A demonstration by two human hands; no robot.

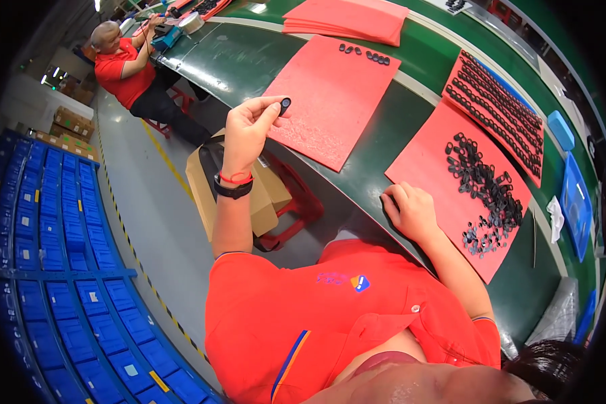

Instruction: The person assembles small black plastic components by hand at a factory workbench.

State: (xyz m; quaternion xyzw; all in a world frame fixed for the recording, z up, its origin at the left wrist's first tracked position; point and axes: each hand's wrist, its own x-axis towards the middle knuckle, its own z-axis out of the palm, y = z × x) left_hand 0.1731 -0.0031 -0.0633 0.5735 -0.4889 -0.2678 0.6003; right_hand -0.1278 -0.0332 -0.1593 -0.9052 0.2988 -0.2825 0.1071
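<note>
My left hand (250, 126) is raised beside the near edge of a pink foam sheet (316, 111). Its thumb and fingers pinch a small black oval part (285, 106) with a round, bluish-grey face at one end. My right hand (411, 207) rests at the table edge, by the corner of a second pink sheet (417, 158). The fingers there are curled, with something dark at their tips that I cannot make out. On that second sheet lies a loose heap of black oval parts (478, 176), and small grey discs (483, 241) are scattered nearer me.
Several black parts (365, 53) stand in a short row on the first sheet. Full rows of them (495, 111) cover another sheet at right. Stacked pink sheets (343, 20) lie behind. A cardboard box (266, 195) sits on a red stool. A co-worker (124, 71) sits far left.
</note>
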